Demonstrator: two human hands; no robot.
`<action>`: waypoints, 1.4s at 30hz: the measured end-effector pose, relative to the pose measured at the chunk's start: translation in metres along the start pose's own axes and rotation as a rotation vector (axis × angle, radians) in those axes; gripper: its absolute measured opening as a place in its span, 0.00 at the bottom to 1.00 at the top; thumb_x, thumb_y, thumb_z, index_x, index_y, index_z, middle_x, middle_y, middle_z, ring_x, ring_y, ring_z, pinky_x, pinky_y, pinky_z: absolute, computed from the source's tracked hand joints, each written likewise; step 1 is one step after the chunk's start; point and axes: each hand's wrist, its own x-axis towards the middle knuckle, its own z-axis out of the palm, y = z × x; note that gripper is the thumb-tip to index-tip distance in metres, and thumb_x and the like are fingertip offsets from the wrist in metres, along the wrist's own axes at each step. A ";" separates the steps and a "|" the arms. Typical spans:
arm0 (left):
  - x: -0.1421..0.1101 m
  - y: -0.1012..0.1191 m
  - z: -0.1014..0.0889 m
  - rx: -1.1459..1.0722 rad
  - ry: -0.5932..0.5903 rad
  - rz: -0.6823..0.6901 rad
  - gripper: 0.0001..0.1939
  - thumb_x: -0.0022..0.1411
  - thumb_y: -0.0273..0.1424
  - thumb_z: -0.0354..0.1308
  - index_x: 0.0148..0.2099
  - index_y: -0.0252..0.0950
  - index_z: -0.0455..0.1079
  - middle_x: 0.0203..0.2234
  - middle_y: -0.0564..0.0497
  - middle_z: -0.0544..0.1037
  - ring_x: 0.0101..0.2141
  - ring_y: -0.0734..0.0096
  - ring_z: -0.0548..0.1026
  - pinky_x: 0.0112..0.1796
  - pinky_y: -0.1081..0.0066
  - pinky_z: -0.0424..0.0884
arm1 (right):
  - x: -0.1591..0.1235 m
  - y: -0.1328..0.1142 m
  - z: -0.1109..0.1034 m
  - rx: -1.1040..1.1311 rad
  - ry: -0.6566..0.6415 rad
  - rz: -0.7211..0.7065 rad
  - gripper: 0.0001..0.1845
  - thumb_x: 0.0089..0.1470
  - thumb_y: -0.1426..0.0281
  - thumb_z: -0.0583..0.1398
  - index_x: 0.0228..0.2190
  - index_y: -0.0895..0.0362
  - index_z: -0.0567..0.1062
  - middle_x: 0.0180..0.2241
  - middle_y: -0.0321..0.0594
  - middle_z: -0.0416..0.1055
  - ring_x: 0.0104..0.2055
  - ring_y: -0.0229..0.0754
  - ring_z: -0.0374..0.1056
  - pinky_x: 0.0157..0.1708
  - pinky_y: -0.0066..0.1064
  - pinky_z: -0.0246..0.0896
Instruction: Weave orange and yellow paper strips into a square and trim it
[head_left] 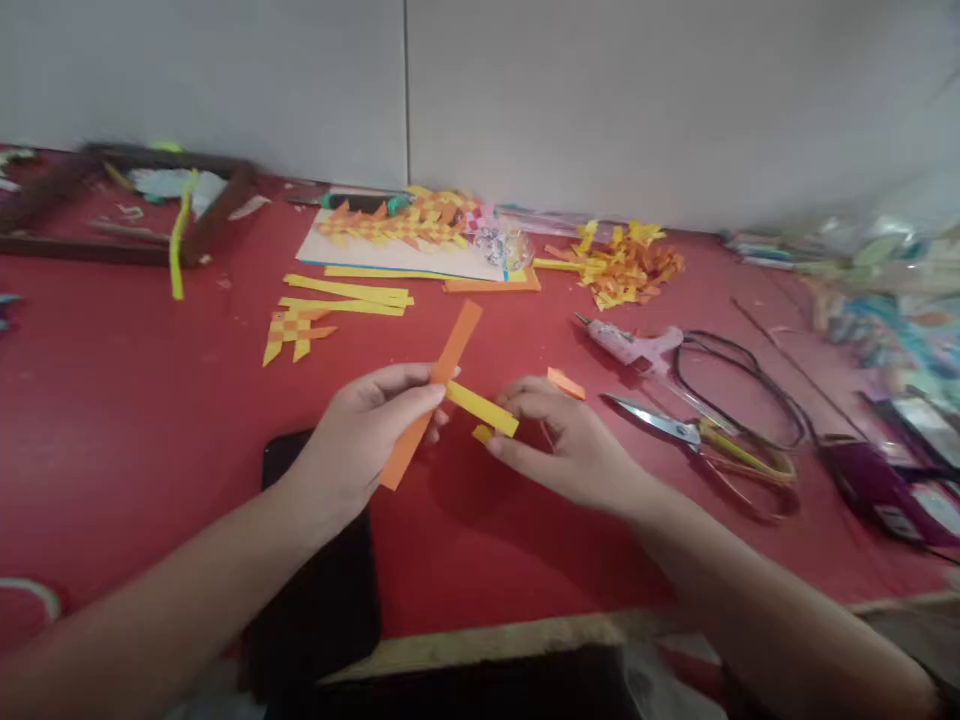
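My left hand (367,430) pinches an orange paper strip (456,345) where a yellow paper strip (481,408) crosses it. The orange strip slants from upper right to lower left, passing behind my thumb. At the right end of the yellow strip is my right hand (559,440), its fingers curled and its thumb by a short lower piece of yellow. Whether the right fingertips press on the strip cannot be made out. Beyond my left hand lies a woven orange and yellow paper piece (296,330) with pointed ends, close to several loose yellow strips (349,292).
Scissors (667,425) and a pink glue gun (630,342) with a black cord lie on the right of the red table (480,560). A black phone (319,590) sits under my left forearm. Folded paper pieces (630,262) are heaped at the back; a brown frame (82,250) stands back left.
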 end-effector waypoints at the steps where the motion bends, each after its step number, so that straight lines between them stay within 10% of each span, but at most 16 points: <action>1: 0.002 0.000 0.000 -0.005 -0.007 0.009 0.05 0.57 0.31 0.67 0.37 0.37 0.78 0.22 0.55 0.77 0.24 0.78 0.74 0.28 0.79 0.72 | 0.002 0.003 0.000 0.119 0.044 0.051 0.07 0.50 0.67 0.65 0.26 0.57 0.74 0.33 0.39 0.71 0.35 0.38 0.67 0.36 0.32 0.61; 10: 0.006 0.000 -0.001 0.028 -0.066 0.038 0.08 0.56 0.33 0.69 0.37 0.38 0.75 0.27 0.56 0.76 0.26 0.78 0.75 0.26 0.79 0.71 | 0.010 0.013 0.002 0.771 0.273 0.217 0.12 0.43 0.68 0.71 0.25 0.55 0.72 0.23 0.32 0.73 0.26 0.33 0.68 0.27 0.26 0.63; 19: 0.005 -0.006 -0.003 0.015 -0.067 0.041 0.10 0.55 0.35 0.70 0.40 0.39 0.80 0.33 0.53 0.80 0.32 0.76 0.77 0.35 0.76 0.76 | 0.006 0.012 0.011 0.769 0.150 0.291 0.23 0.46 0.66 0.71 0.42 0.53 0.70 0.26 0.32 0.77 0.26 0.34 0.73 0.28 0.26 0.70; 29: 0.005 -0.009 -0.001 0.071 -0.105 0.040 0.11 0.52 0.33 0.72 0.38 0.37 0.77 0.32 0.54 0.79 0.32 0.76 0.78 0.36 0.75 0.77 | 0.006 0.011 0.014 0.720 0.180 0.262 0.16 0.43 0.62 0.72 0.27 0.57 0.73 0.20 0.30 0.72 0.20 0.31 0.67 0.22 0.24 0.66; 42: -0.003 -0.011 0.005 0.303 -0.453 -0.067 0.11 0.52 0.32 0.70 0.36 0.36 0.72 0.30 0.54 0.80 0.33 0.73 0.78 0.36 0.74 0.73 | 0.005 0.008 0.017 0.523 0.242 0.310 0.25 0.40 0.50 0.70 0.25 0.56 0.68 0.16 0.29 0.67 0.14 0.29 0.58 0.13 0.21 0.50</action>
